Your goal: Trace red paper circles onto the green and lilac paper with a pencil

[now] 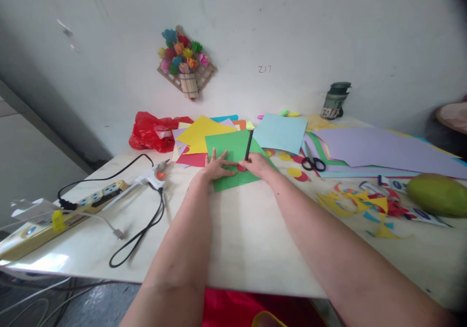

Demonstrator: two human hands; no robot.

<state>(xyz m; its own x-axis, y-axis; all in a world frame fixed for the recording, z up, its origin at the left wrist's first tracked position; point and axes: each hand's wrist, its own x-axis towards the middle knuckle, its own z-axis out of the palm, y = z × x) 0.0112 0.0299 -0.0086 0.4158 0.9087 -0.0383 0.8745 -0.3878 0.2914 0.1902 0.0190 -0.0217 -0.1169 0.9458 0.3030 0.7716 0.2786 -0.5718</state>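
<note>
A green sheet of paper (228,183) lies on the table in front of me. On it is a small red paper circle (241,168), partly covered by my fingers. My left hand (216,166) rests on the sheet with its fingers spread, one fingertip reaching the circle. In my right hand (258,165) a dark pen (249,144) stands nearly upright, its lower end close to the circle's edge; the exact tip is hidden by the fingers. Yellow and red paper circles (295,172) lie just right of the sheet.
Black-handled scissors (313,163) and large coloured sheets (368,147) lie to the right, with paper scraps (346,205) and a green-yellow fruit (436,194) nearer. A glue gun (155,176) and power strip (91,198) with cords lie left. A bottle (334,102) stands behind.
</note>
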